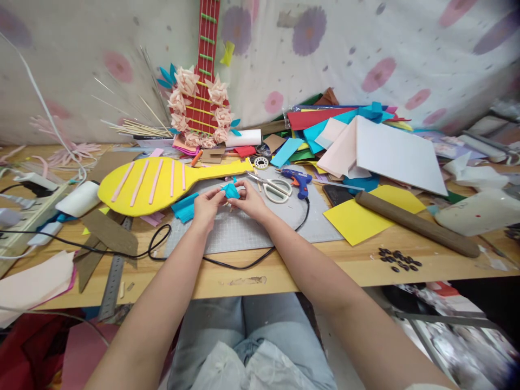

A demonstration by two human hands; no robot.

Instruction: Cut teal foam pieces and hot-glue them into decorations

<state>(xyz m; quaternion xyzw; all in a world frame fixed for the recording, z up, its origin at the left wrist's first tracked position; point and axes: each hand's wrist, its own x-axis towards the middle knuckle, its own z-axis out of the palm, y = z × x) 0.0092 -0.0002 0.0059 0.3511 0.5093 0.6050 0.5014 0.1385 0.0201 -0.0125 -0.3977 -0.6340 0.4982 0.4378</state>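
Pinched between left hand (206, 205) and right hand (248, 200) at frame centre, a small crumpled blue paper flower (231, 190) is held half-shaped (blue crepe strips (184, 207) lie unused at left).

small blue paper flower (231, 190), crumpled, held above mat

Matt blue crepe paper flower (231, 190), smooth wooden tabletop (284, 271), steel ruler (114, 273).
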